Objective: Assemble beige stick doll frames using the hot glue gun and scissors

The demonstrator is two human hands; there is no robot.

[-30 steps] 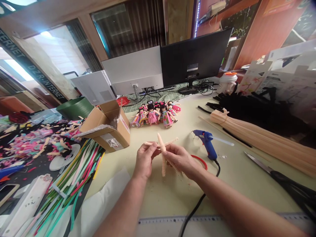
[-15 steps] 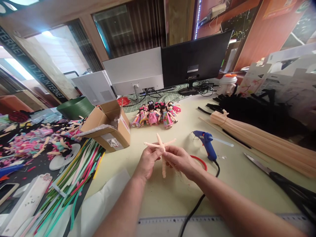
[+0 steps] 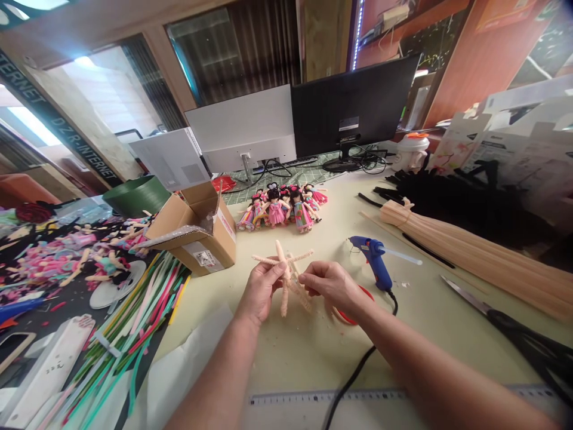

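Observation:
My left hand [image 3: 261, 291] pinches a pale peach pipe-cleaner doll body [image 3: 285, 272] at its middle, thumb on the front. It has a rounded top end, two arms spread sideways and fuzzy legs hanging down. Close to its right side, my right hand [image 3: 329, 283] has thumb and forefinger pressed together; what lies between them is too small to make out. Under the right wrist a red ring [image 3: 364, 298] lies on the table, partly covered. A blue glue gun [image 3: 375, 263] with a clear glue stick rests to the right.
Finished dolls [image 3: 276, 209] stand at the back, beside an open cardboard box [image 3: 210, 239]. Large scissors [image 3: 487, 310] and a bundle of peach pipe cleaners [image 3: 452, 251] lie right. Coloured pipe cleaners [image 3: 129, 316] lie left. A ruler [image 3: 313, 397] and black cord [image 3: 353, 382] cross the front.
My hands have moved apart; the right thumb and fingers have come off the doll body's middle. My left hand has shifted it slightly left, and its legs now show more spread.

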